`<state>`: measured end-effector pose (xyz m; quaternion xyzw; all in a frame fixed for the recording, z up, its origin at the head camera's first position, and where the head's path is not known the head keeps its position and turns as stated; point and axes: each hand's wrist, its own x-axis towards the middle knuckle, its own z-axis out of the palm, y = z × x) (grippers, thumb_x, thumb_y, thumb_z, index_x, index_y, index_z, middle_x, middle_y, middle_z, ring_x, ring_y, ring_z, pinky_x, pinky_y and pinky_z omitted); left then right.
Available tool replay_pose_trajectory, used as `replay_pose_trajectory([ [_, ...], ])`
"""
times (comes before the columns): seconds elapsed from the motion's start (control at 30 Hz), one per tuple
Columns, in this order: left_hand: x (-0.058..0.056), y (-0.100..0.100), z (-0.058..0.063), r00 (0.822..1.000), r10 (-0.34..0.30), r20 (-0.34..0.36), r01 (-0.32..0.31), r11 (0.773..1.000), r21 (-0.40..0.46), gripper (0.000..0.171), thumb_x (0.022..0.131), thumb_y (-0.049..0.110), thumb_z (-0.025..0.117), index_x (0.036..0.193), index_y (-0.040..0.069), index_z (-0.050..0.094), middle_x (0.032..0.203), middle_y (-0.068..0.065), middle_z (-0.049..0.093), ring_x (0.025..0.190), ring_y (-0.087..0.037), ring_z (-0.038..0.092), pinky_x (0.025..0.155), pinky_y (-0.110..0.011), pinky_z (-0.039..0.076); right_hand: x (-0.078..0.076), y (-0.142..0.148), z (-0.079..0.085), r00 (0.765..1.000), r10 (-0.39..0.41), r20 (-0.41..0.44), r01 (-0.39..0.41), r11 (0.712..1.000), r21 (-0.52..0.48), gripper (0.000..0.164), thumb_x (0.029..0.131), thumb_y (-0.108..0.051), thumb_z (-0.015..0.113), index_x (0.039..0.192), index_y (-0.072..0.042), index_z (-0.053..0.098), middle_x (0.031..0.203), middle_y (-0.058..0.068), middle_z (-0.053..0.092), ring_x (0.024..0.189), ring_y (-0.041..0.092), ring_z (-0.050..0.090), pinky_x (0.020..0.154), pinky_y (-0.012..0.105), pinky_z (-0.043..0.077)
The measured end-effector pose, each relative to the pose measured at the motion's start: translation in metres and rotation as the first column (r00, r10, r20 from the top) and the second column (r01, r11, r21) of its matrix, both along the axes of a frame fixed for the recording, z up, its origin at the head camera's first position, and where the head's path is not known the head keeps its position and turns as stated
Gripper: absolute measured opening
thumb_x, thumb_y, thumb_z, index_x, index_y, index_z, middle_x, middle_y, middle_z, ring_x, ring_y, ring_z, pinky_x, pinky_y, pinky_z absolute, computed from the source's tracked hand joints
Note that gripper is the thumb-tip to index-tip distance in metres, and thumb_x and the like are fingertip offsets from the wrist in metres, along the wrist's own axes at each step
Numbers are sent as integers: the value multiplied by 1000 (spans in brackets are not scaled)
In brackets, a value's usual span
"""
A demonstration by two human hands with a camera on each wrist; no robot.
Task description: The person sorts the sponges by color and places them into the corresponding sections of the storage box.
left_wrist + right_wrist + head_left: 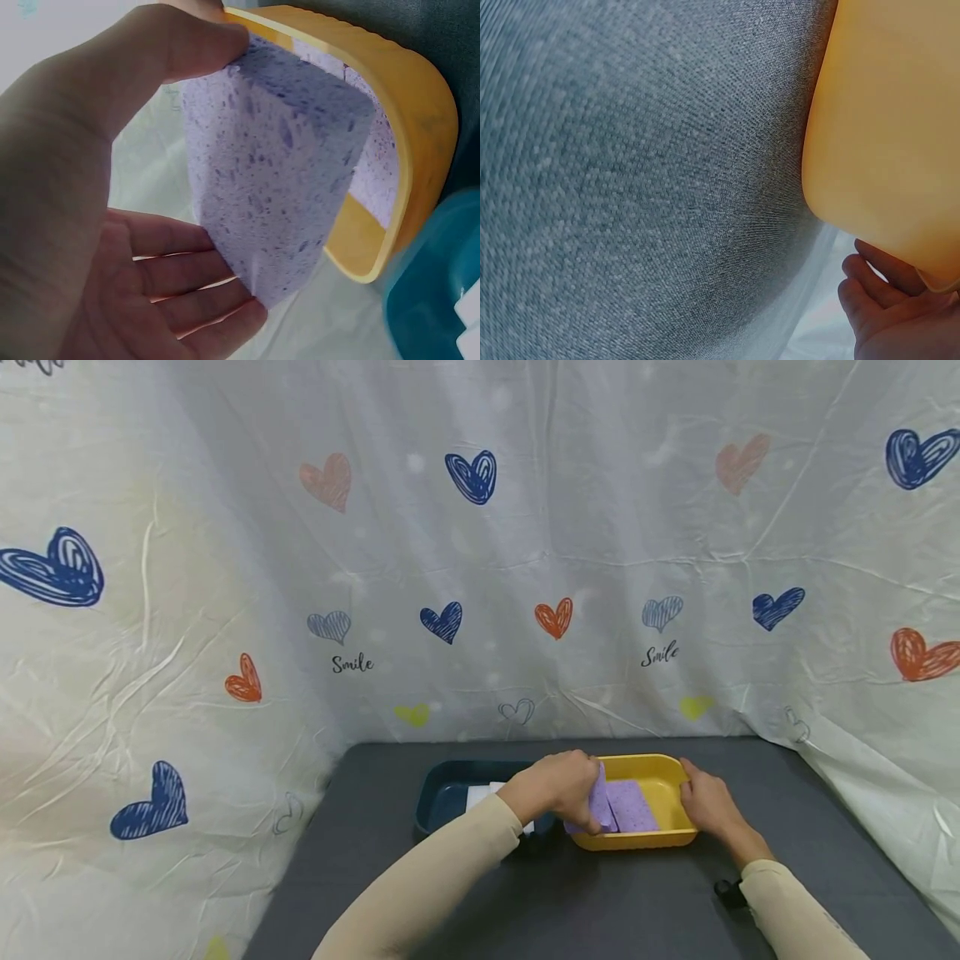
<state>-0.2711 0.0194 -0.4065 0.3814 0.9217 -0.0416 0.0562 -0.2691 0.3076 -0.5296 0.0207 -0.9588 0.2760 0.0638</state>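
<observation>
A purple speckled sponge (277, 165) is held between the thumb and fingers of my left hand (558, 787), over the left part of the yellow tray (637, 841). In the left wrist view the thumb lies along its upper edge and the fingertips are at its opposite edge. More purple sponge (632, 806) lies flat inside the tray. My right hand (708, 803) grips the tray's right end at the rim. In the right wrist view its fingers (870, 289) are against the tray's outer wall.
A dark teal tray (438, 806) with white pieces (477, 795) in it stands directly left of the yellow one, partly behind the left forearm. Both stand on a dark grey table (360, 877). A white curtain (480, 677) with printed hearts hangs behind.
</observation>
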Motion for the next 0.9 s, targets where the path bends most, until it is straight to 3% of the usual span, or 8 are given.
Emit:
replay_pose_trajectory([
  [0.23, -14, 16, -14, 1000, 23, -19, -23, 1000, 14, 77, 82, 64, 89, 131, 9, 66, 109, 0, 69, 92, -12, 62, 84, -28, 59, -1, 1, 0, 1000, 1, -18, -1, 1000, 5, 56, 106, -3, 42, 157, 17, 43, 148, 43, 56, 100, 38, 67, 87, 54, 56],
  [0.43, -21, 28, -29, 998, 60, -23, -60, 998, 12, 92, 82, 66, 88, 147, 7, 61, 128, -2, 71, 114, -16, 67, 104, -31, 58, 0, 0, 0, 1000, -2, -8, 2, 1000, 6, 56, 107, -4, 42, 158, 18, 42, 149, 43, 56, 102, 38, 67, 88, 54, 55],
  [0.63, -23, 36, -38, 995, 98, 2, -98, 995, -4, 108, 82, 70, 86, 161, 5, 49, 147, -4, 67, 132, -19, 63, 117, -32, 52, -1, 0, 0, 1000, -1, -4, 1, 1000, -2, 55, 107, -4, 42, 159, 16, 42, 149, 42, 56, 87, 31, 65, 82, 49, 55],
  [0.73, -23, 38, -40, 994, 109, 14, -109, 994, -4, 109, 82, 71, 86, 161, 6, 48, 147, -3, 67, 133, -18, 62, 117, -32, 52, -1, 0, 0, 1000, -1, -4, 1, 1000, 0, 55, 107, -4, 42, 159, 16, 42, 149, 42, 57, 83, 30, 64, 80, 48, 54],
  [0.9, -22, 39, -42, 992, 120, 25, -120, 993, 4, 106, 80, 72, 87, 158, 8, 52, 142, 0, 68, 128, -16, 62, 115, -31, 53, -1, 0, 0, 1000, -7, -1, 7, 1000, 9, 55, 107, -4, 43, 158, 17, 42, 148, 42, 57, 91, 33, 66, 84, 50, 55],
])
